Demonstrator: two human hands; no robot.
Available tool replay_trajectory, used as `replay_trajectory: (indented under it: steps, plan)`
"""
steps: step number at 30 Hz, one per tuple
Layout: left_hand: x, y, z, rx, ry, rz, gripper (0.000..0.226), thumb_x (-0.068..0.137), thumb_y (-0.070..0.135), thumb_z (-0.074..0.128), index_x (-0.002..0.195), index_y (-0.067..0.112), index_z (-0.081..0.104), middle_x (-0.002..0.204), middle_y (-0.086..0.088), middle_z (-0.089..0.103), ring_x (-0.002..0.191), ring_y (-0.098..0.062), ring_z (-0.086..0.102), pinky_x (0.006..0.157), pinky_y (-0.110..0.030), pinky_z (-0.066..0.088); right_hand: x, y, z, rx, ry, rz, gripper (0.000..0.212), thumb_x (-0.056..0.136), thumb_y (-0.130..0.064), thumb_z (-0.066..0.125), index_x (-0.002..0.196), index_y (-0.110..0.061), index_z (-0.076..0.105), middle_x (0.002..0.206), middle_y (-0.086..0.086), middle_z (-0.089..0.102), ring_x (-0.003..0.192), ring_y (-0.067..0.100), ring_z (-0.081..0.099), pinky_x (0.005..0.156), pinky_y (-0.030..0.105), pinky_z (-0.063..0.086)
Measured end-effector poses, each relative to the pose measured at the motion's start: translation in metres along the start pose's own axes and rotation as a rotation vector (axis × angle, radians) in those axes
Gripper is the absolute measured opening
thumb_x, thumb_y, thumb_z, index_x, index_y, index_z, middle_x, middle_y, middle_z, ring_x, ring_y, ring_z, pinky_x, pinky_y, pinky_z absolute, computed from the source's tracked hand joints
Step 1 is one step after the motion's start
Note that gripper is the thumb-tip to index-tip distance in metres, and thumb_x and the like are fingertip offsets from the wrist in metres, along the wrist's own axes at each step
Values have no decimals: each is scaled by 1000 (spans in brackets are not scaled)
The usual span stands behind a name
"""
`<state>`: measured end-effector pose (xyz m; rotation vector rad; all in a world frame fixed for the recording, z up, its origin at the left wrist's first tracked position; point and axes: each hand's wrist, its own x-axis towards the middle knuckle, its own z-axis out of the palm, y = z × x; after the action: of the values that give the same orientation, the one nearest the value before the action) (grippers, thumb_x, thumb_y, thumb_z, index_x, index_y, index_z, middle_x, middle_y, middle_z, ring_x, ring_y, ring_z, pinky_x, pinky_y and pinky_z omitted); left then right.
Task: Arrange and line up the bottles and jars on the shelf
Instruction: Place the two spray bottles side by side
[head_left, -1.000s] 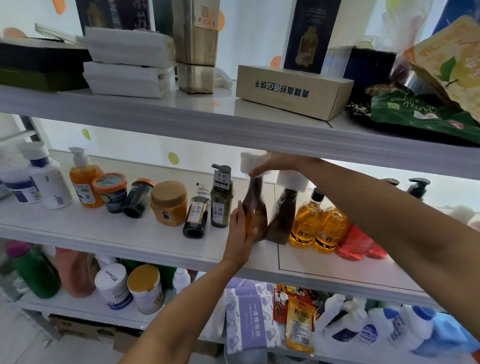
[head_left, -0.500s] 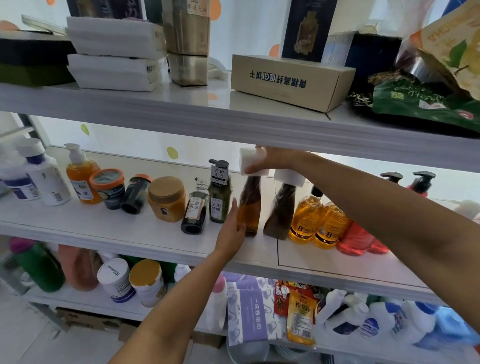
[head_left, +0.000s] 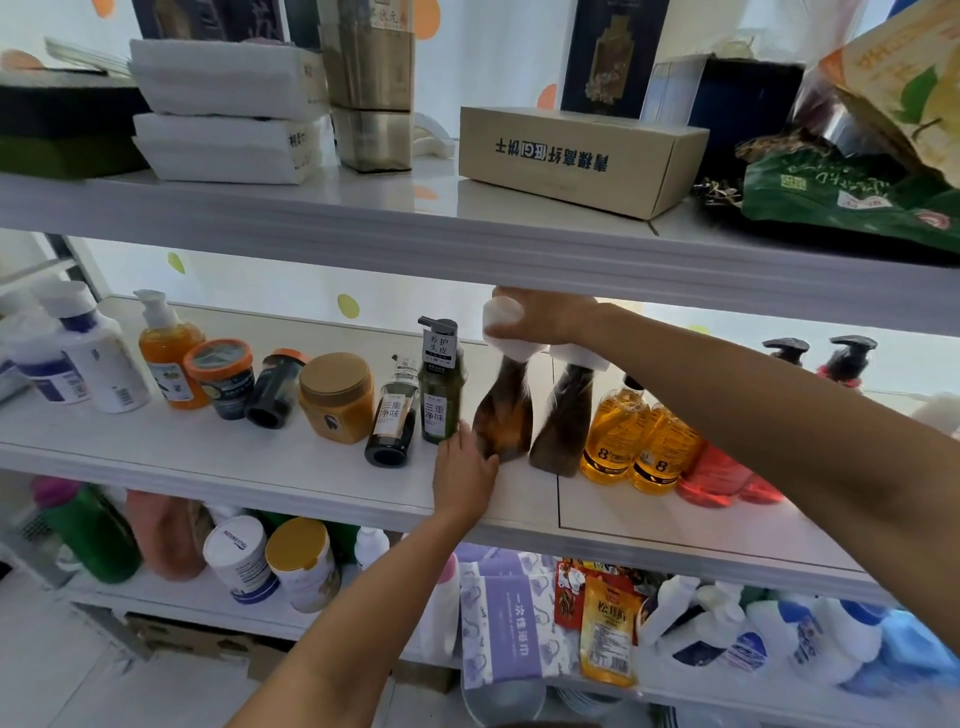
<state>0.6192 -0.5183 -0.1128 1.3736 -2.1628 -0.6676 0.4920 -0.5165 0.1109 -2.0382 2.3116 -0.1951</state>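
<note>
Brown, twisted and translucent, the spray bottle (head_left: 505, 410) stands upright on the middle shelf (head_left: 270, 467), near its front edge. The right hand (head_left: 545, 317) reaches in under the upper shelf and closes over the bottle's white cap; its fingers (head_left: 506, 328) are curled around the cap, thumb side toward the camera. The left hand (head_left: 464, 470) rests at the bottle's base, palm down on the shelf surface, fingers (head_left: 462, 434) held together and pressed against the lower left side of the bottle.

A second brown spray bottle (head_left: 563, 421) of the same twisted shape stands just beside it on the right. Further right stand two amber bottles (head_left: 631, 441), touching each other, then a red bottle (head_left: 714, 475).

To the left of the held bottle:
- a dark green pump bottle (head_left: 440, 389), upright, with a paper tag on its neck;
- a clear dark bottle (head_left: 395, 415), tilted against it;
- a squat jar (head_left: 336, 397) with a tan lid;
- a black jar (head_left: 272, 389), lying tilted;
- an orange-rimmed tub (head_left: 221, 376);
- an orange pump bottle (head_left: 166, 358).

The shelf surface is white, smooth and glossy.
</note>
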Motion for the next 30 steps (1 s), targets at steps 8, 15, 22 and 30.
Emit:
replay_trajectory:
  steps: [8,15,22,30]
  plan:
    - [-1,-2,3,82,13,78,30,99,24,43,123,10,53,126,-8,56,118,-22,46,101,-32,42,6,15,-9,87,-181,72,92,68,-41,79,143,-35,26,134,4,50,114,28,51,96,44,46]
    - [2,14,-2,-129,9,7,65,95,30,50,149,12,18,139,-13,46,127,-28,45,102,-39,42,7,11,-3,81,-58,115,83,65,-54,77,131,-16,43,126,6,53,113,25,50,84,31,37]
    - [11,26,-5,-178,-1,20,67,91,36,58,145,14,26,137,-10,46,127,-26,45,101,-38,41,5,10,-10,103,-110,75,87,62,-44,82,136,-27,39,133,3,50,116,26,51,99,44,45]
    - [11,22,-14,-226,-23,71,88,79,33,71,147,14,19,140,-10,42,127,-25,45,100,-39,42,5,5,3,97,84,122,84,65,-57,76,130,-14,44,129,5,52,115,24,49,88,29,37]
